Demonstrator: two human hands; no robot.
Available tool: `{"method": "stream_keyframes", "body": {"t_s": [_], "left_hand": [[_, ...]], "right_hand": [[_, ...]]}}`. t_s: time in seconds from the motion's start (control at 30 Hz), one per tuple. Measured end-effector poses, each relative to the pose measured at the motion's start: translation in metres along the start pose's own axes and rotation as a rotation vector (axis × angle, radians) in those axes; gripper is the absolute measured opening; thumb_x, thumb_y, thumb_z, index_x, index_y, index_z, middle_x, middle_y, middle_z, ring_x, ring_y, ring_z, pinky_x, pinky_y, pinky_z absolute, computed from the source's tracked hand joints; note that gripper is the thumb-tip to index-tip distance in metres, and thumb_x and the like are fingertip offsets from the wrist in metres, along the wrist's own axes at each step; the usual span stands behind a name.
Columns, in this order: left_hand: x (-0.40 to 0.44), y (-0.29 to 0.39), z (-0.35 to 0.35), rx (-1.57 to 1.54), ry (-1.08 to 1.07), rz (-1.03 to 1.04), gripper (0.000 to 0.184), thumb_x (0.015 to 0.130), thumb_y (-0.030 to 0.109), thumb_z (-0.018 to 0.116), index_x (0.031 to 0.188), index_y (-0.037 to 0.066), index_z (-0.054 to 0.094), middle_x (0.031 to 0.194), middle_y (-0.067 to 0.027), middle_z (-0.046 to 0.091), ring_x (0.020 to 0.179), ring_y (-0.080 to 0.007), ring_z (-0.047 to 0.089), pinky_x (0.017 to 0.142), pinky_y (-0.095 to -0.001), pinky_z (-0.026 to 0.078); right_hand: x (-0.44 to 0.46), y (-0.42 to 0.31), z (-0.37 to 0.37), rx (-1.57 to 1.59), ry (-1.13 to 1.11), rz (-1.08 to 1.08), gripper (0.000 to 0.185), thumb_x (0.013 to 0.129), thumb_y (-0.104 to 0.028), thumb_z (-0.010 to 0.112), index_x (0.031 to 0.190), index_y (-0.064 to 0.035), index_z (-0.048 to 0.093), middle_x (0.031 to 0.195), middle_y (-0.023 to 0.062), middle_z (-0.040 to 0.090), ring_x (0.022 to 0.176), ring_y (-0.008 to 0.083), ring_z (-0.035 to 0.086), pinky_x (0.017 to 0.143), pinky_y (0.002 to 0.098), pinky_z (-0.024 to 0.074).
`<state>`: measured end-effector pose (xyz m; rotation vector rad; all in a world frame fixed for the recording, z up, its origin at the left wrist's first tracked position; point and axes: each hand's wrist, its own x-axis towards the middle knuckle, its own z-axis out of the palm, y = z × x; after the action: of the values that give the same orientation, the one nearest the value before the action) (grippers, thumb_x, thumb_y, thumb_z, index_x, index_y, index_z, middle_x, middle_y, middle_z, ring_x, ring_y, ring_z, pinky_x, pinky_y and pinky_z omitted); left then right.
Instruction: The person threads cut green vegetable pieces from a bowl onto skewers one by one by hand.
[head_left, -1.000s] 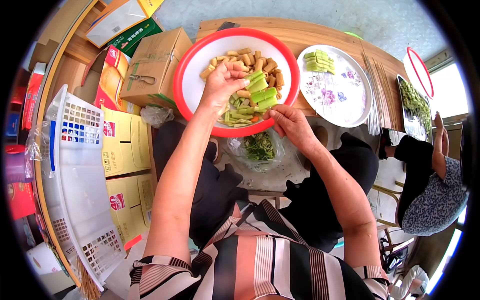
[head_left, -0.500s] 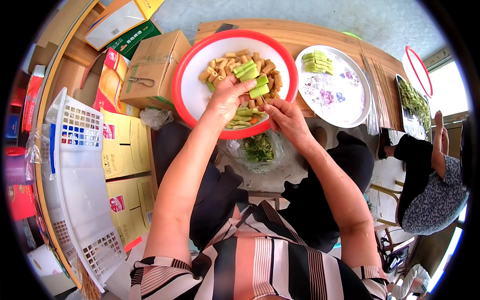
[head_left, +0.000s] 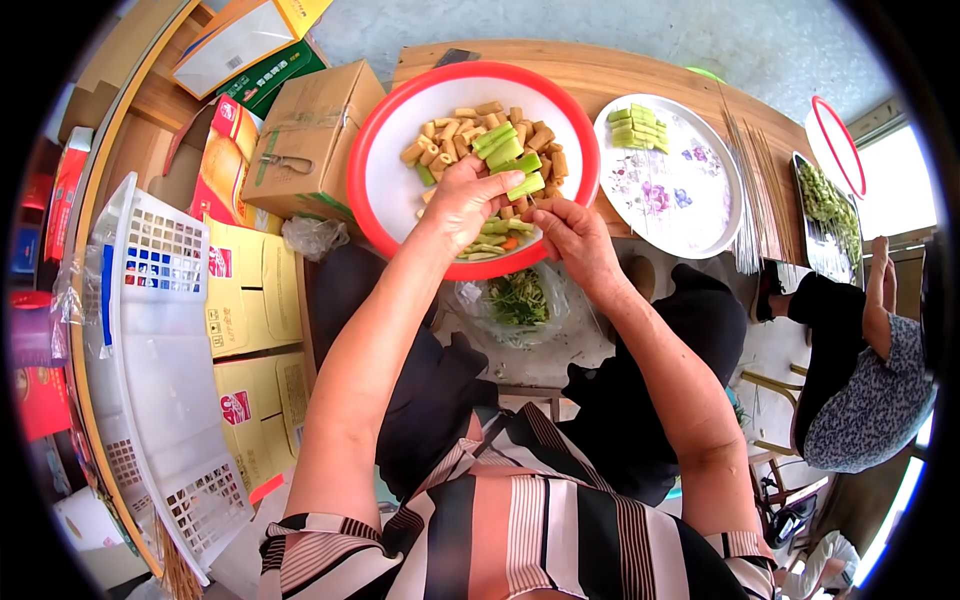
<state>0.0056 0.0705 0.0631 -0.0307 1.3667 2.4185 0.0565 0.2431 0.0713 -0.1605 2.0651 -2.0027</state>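
Note:
Green vegetable pieces (head_left: 505,153) are held over a red-rimmed bowl (head_left: 372,190) by my left hand (head_left: 467,203), its fingers closed round them. Close beside it, my right hand (head_left: 577,240) pinches what looks like the end of a thin skewer at the lower side of these pieces. Below the hands, the bowl holds brown cylindrical pieces (head_left: 440,146) and flat green slices (head_left: 487,242) with a bit of orange. To the right, a white flowered plate (head_left: 665,210) carries a group of green pieces (head_left: 638,128).
Thin skewers (head_left: 765,190) lie right of the plate, beside a tray of greens (head_left: 830,205). A plastic bag of leaves (head_left: 518,300) is below the bowl. Cardboard boxes (head_left: 310,130) and a white basket (head_left: 165,350) stand left. Another person (head_left: 865,400) sits at the far right.
The green pieces have turned and moved a little left and up, with my left hand tilted round them. My right hand has shifted slightly lower and stays closed.

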Motion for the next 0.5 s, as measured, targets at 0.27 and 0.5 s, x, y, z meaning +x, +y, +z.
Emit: {"method": "stream_keyframes", "body": {"t_s": [0.27, 0.5], "left_hand": [[-0.002, 0.007, 0.003, -0.009, 0.001, -0.034, 0.035, 0.084, 0.012, 0.065, 0.116, 0.005, 0.053, 0.109, -0.0067, 0.061, 0.099, -0.0179, 0.06, 0.078, -0.0327, 0.051], [0.004, -0.004, 0.005, -0.072, 0.137, 0.044, 0.029, 0.086, 0.018, 0.065, 0.112, 0.007, 0.058, 0.102, -0.0057, 0.064, 0.09, -0.0163, 0.062, 0.072, -0.0295, 0.051]], "right_hand": [[0.0, -0.003, 0.001, 0.018, -0.014, -0.001, 0.017, 0.093, -0.014, 0.052, 0.09, -0.0015, 0.063, 0.057, -0.0051, 0.043, 0.051, 0.0041, 0.037, 0.047, 0.0197, 0.0317], [0.006, 0.003, 0.005, 0.059, -0.013, -0.023, 0.017, 0.093, -0.014, 0.052, 0.089, -0.0009, 0.063, 0.058, -0.0052, 0.042, 0.051, 0.0042, 0.037, 0.047, 0.02, 0.0311]]}}
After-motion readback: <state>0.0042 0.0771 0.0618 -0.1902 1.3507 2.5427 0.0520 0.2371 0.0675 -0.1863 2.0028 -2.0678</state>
